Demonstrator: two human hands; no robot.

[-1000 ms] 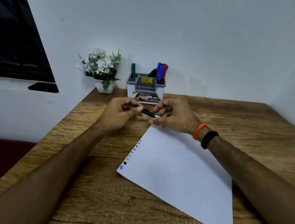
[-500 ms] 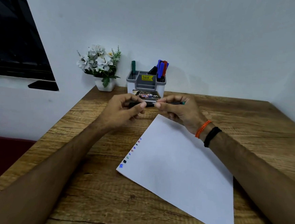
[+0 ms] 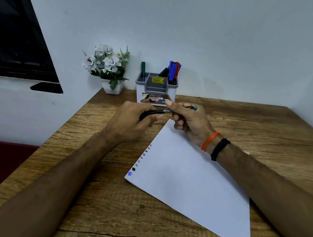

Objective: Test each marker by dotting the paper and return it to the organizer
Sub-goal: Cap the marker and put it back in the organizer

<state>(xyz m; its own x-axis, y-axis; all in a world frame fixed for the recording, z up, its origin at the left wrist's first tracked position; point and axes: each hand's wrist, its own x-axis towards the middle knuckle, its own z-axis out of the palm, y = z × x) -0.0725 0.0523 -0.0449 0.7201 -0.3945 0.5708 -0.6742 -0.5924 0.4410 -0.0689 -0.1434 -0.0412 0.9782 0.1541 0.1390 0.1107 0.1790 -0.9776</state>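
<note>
At bottom of frame, wood table (image 3: 106, 217) w/ two bare arms coming in from lower left & lower right. On table, lower middle to right, white paper (image 3: 193, 183), lying flat, turned like a diamond. Down its left edge, row of small color dots (image 3: 140, 161): blue, black, green, red. Above paper's top corner, both hands together at middle of frame, lifted off the paper. Left hand (image 3: 131, 122) curled shut round dark end of a black marker (image 3: 161, 112). Right hand (image 3: 189, 121) pinching other part of same marker w/ thumb & fingers; small green tip poking out on right side. Orange band (image 3: 209, 141) & black band (image 3: 219, 149) on right wrist. Just behind hands, at back of table by wall, gray & white organizer (image 3: 155, 92) w/ yellow sticker; green marker (image 3: 142, 68) standing in left slot, blue, red & black markers (image 3: 173, 71) in right slot. Left of organizer, white pot of white flowers (image 3: 107, 66). Upper left of frame, dark window (image 3: 14, 38).
</note>
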